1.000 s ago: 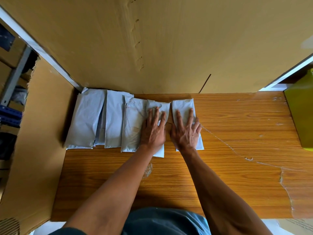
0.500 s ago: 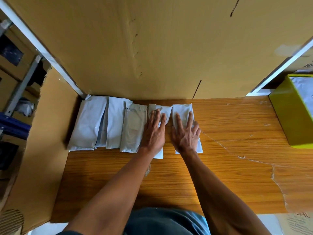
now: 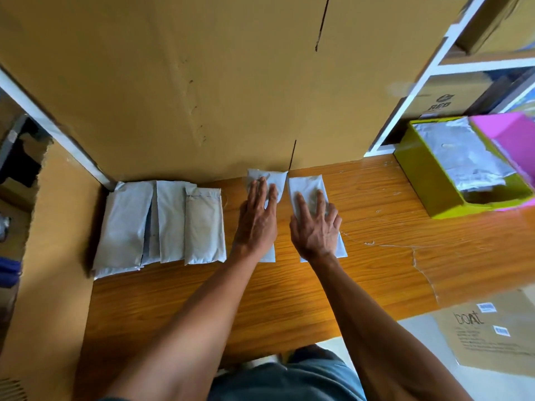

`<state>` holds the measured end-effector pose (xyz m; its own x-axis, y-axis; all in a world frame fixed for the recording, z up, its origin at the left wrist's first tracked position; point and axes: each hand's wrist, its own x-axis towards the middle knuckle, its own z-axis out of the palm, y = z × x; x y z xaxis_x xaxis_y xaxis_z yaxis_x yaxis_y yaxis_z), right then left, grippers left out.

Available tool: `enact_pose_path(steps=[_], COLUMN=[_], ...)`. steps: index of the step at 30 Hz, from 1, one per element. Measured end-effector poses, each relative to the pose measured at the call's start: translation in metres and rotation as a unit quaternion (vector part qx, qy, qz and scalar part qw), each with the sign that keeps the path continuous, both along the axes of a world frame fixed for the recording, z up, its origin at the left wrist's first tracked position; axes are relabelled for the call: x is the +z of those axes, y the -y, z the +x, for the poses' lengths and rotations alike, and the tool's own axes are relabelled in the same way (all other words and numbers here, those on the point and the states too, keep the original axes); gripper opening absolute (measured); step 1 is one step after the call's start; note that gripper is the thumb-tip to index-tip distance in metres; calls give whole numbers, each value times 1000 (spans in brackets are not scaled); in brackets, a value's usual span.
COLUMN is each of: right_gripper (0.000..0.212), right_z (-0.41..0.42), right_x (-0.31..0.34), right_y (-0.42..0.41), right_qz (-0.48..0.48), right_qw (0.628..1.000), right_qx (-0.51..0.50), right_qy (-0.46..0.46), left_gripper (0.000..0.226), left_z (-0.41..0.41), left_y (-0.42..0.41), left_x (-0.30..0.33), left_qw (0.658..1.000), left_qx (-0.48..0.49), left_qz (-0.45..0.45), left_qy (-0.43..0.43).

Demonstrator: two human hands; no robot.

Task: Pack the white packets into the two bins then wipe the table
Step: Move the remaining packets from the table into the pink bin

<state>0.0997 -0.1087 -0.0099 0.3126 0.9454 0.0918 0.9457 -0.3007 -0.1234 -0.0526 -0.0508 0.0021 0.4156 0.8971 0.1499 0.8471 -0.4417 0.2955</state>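
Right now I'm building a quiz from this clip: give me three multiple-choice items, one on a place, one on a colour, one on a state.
1. Where does the green bin stand?
A. far right of the table
B. left corner
C. on the floor

2. What colour is the bin beside the green one?
A. blue
B. pink
C. black

3. How does the right hand meet its packet?
A. pinches a corner
B. lifts it clear
C. lies flat on it

Answers:
1 A: it sits at the edge of the table, on the right.
2 B: the pink bin overlaps the green one.
3 C: the straight fingers press the white packet down.
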Motion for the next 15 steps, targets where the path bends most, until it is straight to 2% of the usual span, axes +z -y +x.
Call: enact_pose_path(steps=[10, 15], right_gripper=[61, 62], right_z=[70, 118], right_x=[21, 28], right_y=[70, 102], right_qz=[44, 67], right_qw=[996, 993], right_qx=[-74, -101], right_qy=[7, -6], left_gripper=[78, 75], left_z=[69, 120], left_y=[49, 81], left_x=[16, 26], left_qw=[995, 992], left_qx=[-103, -125], left_qz=[6, 32], left_qy=[16, -12])
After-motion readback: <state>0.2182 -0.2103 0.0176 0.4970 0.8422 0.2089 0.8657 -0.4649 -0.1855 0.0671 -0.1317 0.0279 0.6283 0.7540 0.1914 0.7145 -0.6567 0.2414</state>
